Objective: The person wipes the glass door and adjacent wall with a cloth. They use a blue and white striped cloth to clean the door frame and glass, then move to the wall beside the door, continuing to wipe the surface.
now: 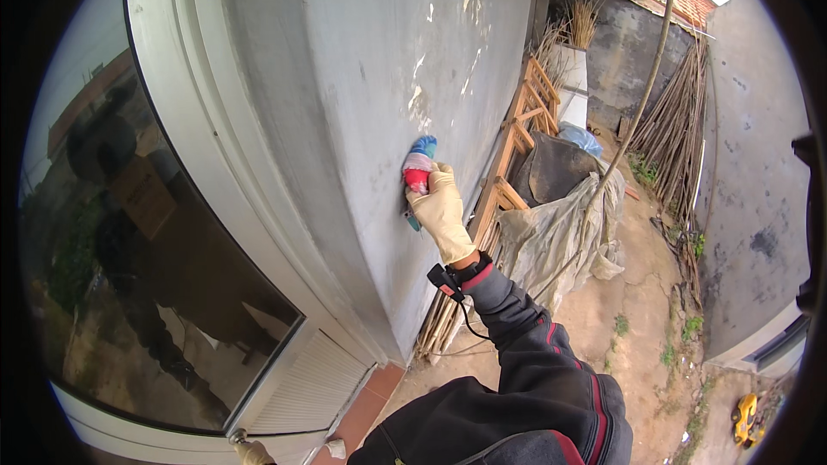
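Note:
My right hand (442,213), in a cream rubber glove, is closed around a bunched multicoloured cloth (418,166). It presses the cloth to the grey plastered wall (375,77), below patches of peeling paint. A black strap with a small device and a cable is on that wrist. At the bottom left, my left hand (254,453), also gloved, is at the round metal knob (238,436) of the white-framed glass door (316,323). The picture's edge cuts off most of this hand, so its fingers are hard to make out.
Wooden furniture frames (517,135), a dark sheet (559,168) and crumpled plastic sheeting (555,226) lie along the wall. Bundled sticks (678,129) lean by the opposite wall (753,206). A rope or pole (646,90) crosses the passage. A yellow toy vehicle (744,420) sits lower right.

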`<state>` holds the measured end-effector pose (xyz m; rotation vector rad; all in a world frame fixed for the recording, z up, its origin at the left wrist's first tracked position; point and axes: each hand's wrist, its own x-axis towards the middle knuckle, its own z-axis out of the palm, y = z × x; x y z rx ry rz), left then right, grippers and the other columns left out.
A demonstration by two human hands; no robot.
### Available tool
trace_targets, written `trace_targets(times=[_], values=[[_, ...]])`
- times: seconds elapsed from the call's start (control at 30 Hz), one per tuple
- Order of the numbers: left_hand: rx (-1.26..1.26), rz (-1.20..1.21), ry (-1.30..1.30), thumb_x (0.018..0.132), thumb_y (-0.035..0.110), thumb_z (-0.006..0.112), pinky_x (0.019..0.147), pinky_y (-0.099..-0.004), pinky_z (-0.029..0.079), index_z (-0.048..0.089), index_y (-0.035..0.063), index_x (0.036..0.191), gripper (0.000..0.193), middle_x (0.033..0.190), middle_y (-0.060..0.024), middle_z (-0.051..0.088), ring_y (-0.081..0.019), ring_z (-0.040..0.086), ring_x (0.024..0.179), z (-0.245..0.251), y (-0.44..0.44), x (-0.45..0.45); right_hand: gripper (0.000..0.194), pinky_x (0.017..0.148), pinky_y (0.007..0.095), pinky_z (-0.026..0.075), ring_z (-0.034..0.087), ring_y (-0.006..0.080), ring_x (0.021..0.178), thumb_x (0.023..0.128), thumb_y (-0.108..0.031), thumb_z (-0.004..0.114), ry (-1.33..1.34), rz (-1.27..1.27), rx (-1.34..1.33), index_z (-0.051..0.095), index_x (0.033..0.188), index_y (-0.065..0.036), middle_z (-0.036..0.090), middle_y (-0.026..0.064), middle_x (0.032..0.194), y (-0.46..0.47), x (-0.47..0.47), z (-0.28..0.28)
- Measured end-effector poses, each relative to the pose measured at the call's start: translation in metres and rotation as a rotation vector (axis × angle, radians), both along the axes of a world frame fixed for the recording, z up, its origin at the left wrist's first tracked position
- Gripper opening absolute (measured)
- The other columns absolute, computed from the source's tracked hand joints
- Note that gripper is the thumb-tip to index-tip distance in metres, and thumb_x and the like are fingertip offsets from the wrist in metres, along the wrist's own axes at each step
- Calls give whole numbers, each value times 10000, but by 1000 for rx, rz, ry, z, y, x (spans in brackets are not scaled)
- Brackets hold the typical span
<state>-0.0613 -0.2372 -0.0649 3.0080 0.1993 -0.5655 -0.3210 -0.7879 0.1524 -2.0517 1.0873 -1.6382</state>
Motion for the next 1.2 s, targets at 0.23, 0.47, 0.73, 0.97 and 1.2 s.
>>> trace_targets(times=[0.23, 0.47, 0.73, 0.97, 1.2], values=[[-86, 55, -433, 718, 59, 574, 791, -438, 504, 609, 120, 1083, 371, 1030, -144, 677, -357, 649, 951, -37, 13, 13, 765, 713, 383, 511, 594, 336, 837, 557, -11, 709, 105, 249, -645, 515, 1297, -23, 535, 151, 1192, 85, -2, 52], [-76, 89, -403, 718, 78, 584, 767, -443, 508, 614, 124, 1085, 371, 992, -144, 684, -359, 655, 918, -62, 25, 30, 695, 739, 375, 506, 602, 327, 910, 614, 35, 683, 37, 12, -620, 535, 1285, -72, 582, 140, 1164, 15, 1, 28], [-105, 93, -386, 737, 106, 619, 776, -435, 513, 603, 72, 1073, 338, 983, -166, 687, -363, 663, 906, -47, 18, 21, 259, 710, 394, 510, 648, 356, 816, 842, -170, 567, -81, -88, 477, 622, 1043, -17, 647, 218, 940, -86, -9, -44], [-132, 93, -410, 733, 106, 610, 763, -443, 517, 595, 16, 1014, 295, 911, -210, 685, -375, 666, 883, -30, 9, 10, 292, 710, 403, 504, 644, 371, 857, 773, -90, 539, 30, -116, 213, 628, 1041, -19, 659, 211, 935, -60, -11, -1], [-154, 104, -430, 724, 96, 593, 752, -450, 505, 593, 89, 1050, 326, 934, -185, 689, -389, 655, 886, -31, 10, 9, 667, 850, 332, 491, 597, 295, 1023, 698, 12, 663, -90, 5, -582, 514, 1335, -119, 568, 133, 1207, 19, 13, 72]])
